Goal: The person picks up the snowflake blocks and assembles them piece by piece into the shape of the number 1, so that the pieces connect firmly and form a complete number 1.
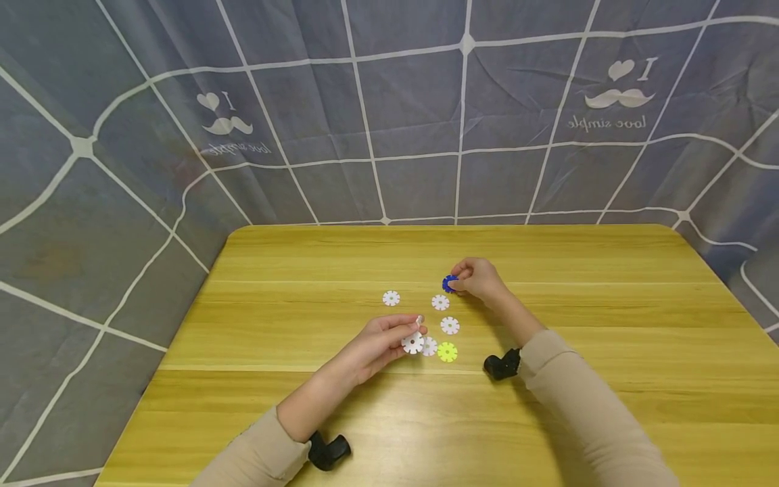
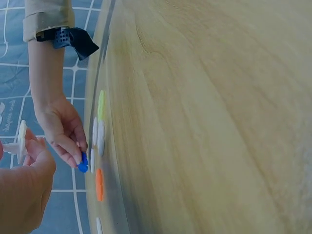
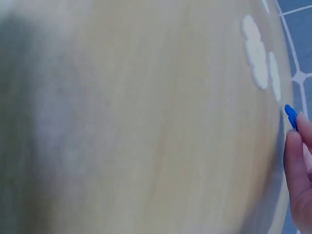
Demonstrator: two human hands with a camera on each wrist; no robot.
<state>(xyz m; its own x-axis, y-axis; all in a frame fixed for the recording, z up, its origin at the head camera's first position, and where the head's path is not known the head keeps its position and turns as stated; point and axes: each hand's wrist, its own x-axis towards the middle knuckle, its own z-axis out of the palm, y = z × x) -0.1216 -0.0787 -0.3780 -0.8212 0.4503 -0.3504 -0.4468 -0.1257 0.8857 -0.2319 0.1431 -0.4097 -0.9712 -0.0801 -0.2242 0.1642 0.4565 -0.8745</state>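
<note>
In the head view my left hand grips a white notched plastic disc joined to another white piece seen edge-on. The left wrist view shows this pair with one part sticking out crosswise. Farther back and to the right, my right hand pinches a blue notched disc by its edge, just above the table. Close to the hands lie a yellow-green disc, a pale disc and white discs. An orange disc appears only in the left wrist view.
The discs lie on a wood-grain table. Another white disc sits left of the group. A grey curtain with white lines hangs behind the table. Black wrist-worn devices stick out beside both sleeves.
</note>
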